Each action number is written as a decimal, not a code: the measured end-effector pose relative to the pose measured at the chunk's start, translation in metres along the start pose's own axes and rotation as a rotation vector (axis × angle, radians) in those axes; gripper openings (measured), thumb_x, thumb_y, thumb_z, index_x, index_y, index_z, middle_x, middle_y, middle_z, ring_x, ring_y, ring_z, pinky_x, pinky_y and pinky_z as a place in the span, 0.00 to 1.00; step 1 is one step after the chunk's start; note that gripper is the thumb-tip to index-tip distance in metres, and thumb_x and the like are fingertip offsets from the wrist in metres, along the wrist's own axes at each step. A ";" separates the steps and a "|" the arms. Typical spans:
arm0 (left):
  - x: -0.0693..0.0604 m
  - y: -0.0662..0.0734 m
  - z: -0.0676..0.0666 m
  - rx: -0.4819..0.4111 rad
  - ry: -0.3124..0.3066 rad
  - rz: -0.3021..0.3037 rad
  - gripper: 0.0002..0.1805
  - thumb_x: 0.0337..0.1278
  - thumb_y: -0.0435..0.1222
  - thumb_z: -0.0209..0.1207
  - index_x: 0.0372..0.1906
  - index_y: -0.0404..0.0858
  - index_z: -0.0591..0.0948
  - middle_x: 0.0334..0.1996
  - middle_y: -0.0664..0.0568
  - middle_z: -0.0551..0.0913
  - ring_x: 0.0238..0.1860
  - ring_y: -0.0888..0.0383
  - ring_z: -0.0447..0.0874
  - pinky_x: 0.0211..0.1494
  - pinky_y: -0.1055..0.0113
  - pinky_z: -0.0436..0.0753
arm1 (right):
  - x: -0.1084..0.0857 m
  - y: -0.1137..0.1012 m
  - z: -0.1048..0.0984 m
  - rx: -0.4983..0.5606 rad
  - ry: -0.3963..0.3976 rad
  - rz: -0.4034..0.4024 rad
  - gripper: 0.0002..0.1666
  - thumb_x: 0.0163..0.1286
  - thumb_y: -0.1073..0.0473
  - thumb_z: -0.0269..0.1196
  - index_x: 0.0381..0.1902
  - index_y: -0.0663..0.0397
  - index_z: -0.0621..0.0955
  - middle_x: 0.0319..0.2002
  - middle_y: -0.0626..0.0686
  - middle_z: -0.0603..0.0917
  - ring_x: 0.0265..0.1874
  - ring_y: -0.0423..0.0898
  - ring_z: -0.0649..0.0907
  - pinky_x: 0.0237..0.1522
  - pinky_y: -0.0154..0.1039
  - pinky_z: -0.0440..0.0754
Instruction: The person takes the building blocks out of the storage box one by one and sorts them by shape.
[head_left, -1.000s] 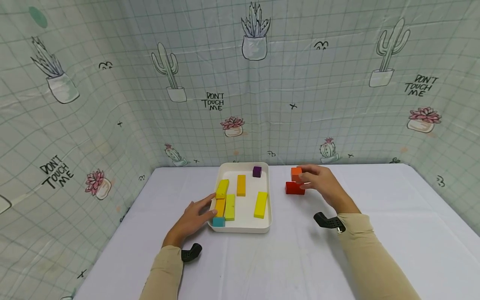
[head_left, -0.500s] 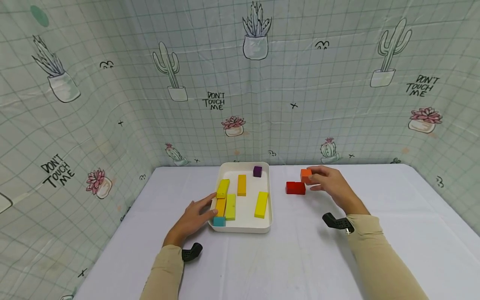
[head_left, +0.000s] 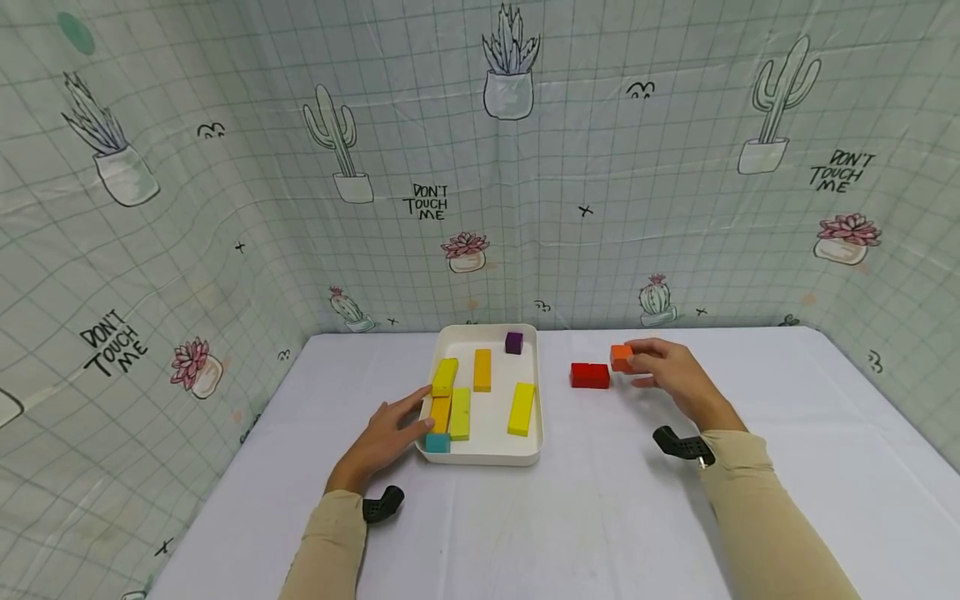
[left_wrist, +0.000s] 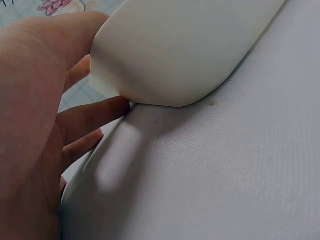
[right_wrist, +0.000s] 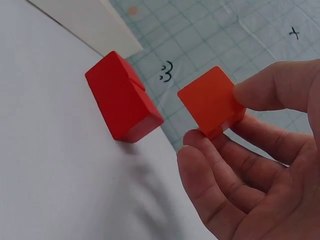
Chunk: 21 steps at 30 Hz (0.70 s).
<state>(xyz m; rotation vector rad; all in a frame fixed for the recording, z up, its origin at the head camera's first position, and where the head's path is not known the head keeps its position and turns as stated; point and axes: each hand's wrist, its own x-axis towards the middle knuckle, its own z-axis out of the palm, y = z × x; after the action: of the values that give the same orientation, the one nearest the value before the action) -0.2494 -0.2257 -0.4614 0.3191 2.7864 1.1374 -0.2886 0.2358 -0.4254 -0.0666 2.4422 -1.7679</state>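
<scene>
My right hand [head_left: 678, 379] pinches an orange cube [right_wrist: 212, 102] between thumb and fingers, to the right of a red block pair [right_wrist: 122, 100]. A seam shows between the two red blocks, which lie on the table; the orange cube is apart from them. At the left side of a white tray [head_left: 498, 454], my left hand [head_left: 382, 442] grips the wall, thumb at the rim and fingertips against the outside. The left wrist view shows the tray's outer corner [left_wrist: 170, 65] beside these fingers, the thumb's tip hidden there.
Inside the tray lie yellow blocks [head_left: 521, 408], orange-yellow blocks [head_left: 482, 371], a teal block [head_left: 437, 443] and a purple cube [head_left: 513, 343]. A white cloth covers the table [head_left: 540, 533]. Behind it hangs a patterned curtain [head_left: 570, 167].
My right hand has carried the orange cube from above the red blocks to the right and slightly down. The left hand and tray stay where they were.
</scene>
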 end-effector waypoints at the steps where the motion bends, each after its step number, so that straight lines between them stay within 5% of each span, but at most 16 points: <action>1: 0.000 -0.001 0.000 0.003 0.001 0.006 0.35 0.68 0.50 0.57 0.77 0.49 0.64 0.73 0.46 0.68 0.76 0.44 0.58 0.78 0.43 0.35 | 0.000 0.001 0.000 -0.009 0.002 0.012 0.30 0.77 0.54 0.55 0.71 0.64 0.68 0.65 0.66 0.72 0.58 0.63 0.79 0.56 0.46 0.83; 9: 0.002 0.001 0.000 -0.006 -0.003 0.003 0.35 0.69 0.51 0.57 0.77 0.50 0.64 0.74 0.47 0.66 0.76 0.44 0.56 0.78 0.44 0.34 | -0.001 0.007 -0.002 -0.052 -0.003 0.052 0.33 0.77 0.51 0.55 0.73 0.62 0.66 0.68 0.65 0.70 0.57 0.62 0.80 0.59 0.49 0.80; 21: 0.002 0.001 0.002 -0.003 0.000 -0.025 0.35 0.68 0.51 0.57 0.77 0.51 0.64 0.74 0.48 0.65 0.77 0.44 0.55 0.78 0.44 0.34 | 0.004 0.017 -0.002 -0.080 -0.014 0.110 0.33 0.76 0.51 0.58 0.72 0.61 0.69 0.66 0.64 0.72 0.52 0.54 0.83 0.55 0.39 0.82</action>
<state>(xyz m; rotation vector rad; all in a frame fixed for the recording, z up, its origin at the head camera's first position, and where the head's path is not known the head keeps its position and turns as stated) -0.2508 -0.2234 -0.4617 0.2833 2.7806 1.1367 -0.2921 0.2423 -0.4410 0.0468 2.4561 -1.6197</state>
